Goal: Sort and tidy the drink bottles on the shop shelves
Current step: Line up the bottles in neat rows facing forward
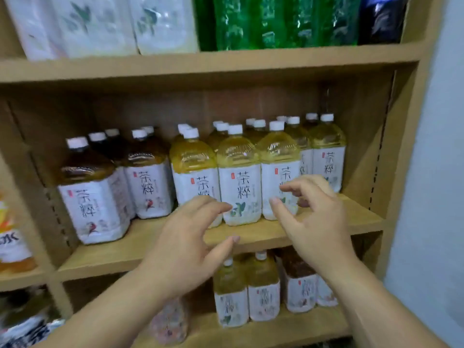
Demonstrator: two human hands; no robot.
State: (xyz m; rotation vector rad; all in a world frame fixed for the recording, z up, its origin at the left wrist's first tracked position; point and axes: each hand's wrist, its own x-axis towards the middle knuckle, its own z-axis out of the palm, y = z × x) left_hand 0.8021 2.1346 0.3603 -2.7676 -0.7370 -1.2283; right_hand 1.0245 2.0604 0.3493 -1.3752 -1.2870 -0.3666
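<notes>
On the middle shelf stand several white-capped tea bottles with white labels. Dark brown ones fill the left side and yellow-green ones fill the middle and right. My left hand hovers in front of the shelf edge, fingers loosely curved, holding nothing. My right hand is spread in front of a yellow-green bottle, fingers bent, gripping nothing that I can see. The front yellow-green bottle sits between my two hands.
The top shelf holds white-wrapped packs, green bottles and a dark bottle. Below are more tea bottles. An orange-labelled bottle stands in the left bay. A pale wall borders the shelf unit's right side.
</notes>
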